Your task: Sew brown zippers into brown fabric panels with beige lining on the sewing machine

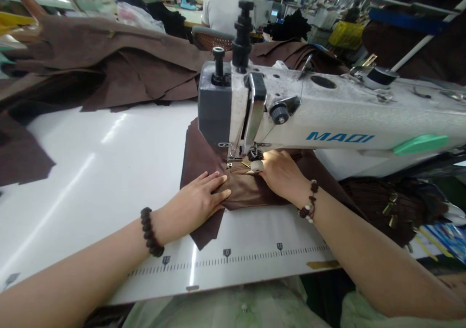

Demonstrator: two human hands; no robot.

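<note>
A white sewing machine (327, 109) stands on a white table (91, 172). Brown fabric (204, 158) lies under its needle area (233, 155). My left hand (198, 197) rests flat on the fabric, fingers stretched out toward the needle. My right hand (280, 172) presses the folded fabric just right of the presser foot, fingers curled down on the cloth, with a pale thimble-like cover on one fingertip. Both wrists wear bead bracelets.
Piles of brown cloth (120, 61) lie at the back left of the table. More brown fabric with metal buckles (393, 206) hangs at the right. A ruler scale (225, 260) runs along the table's front. A person in a white shirt (222, 3) sits beyond.
</note>
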